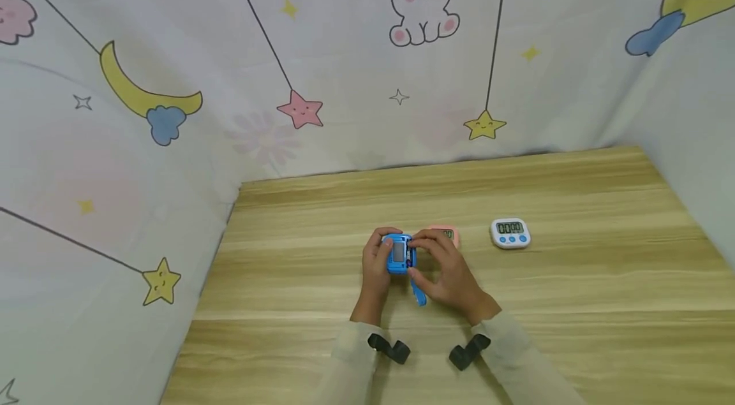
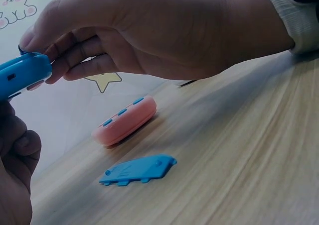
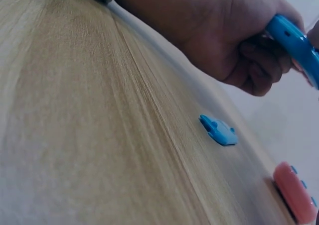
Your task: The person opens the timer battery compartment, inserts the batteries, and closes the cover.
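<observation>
A blue digital timer (image 1: pixel 399 253) is held back side up, with a grey panel on it and an uncovered battery slot along its right side. My left hand (image 1: pixel 376 261) grips its left side, thumb over the back. At the slot, the thumb and index finger of my right hand (image 1: pixel 445 271) pinch the ends of a dark battery (image 1: pixel 409 257), partly hidden by the fingertips. Below the timer lies its blue battery cover (image 2: pixel 137 170) on the table. Behind my right hand is a pink timer (image 2: pixel 127 120) with blue buttons, partly covered in the head view.
A white timer (image 1: pixel 510 233) with blue buttons and a lit-up number display stands to the right of my hands. The wood-grain table (image 1: pixel 287 290) ends at a white patterned cloth (image 1: pixel 356 73) at the back and sides.
</observation>
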